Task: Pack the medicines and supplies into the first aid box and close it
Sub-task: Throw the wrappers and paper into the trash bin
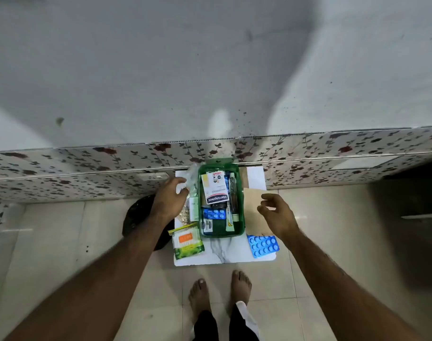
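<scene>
The green first aid box (241,207) stands open on a small white marble-patterned board (224,252). Inside lie a Hansaplast packet (215,190), a blue pill strip (213,214) and tubes (233,200). My left hand (169,199) is just left of the box, fingers closed on a clear plastic bag (191,177). My right hand (276,214) hovers over a brown paper envelope (253,205) right of the box, fingers apart and curled. A blue tablet strip (263,245) lies at the board's front right. A cotton-bud pack (186,241) lies at the front left.
A white and green carton (194,209) and a strip of yellowish pills (184,215) lie between my left hand and the box. A dark round object (138,217) sits left of the board. A floral-patterned skirting (86,168) runs behind. My bare feet (219,291) stand on the tiled floor.
</scene>
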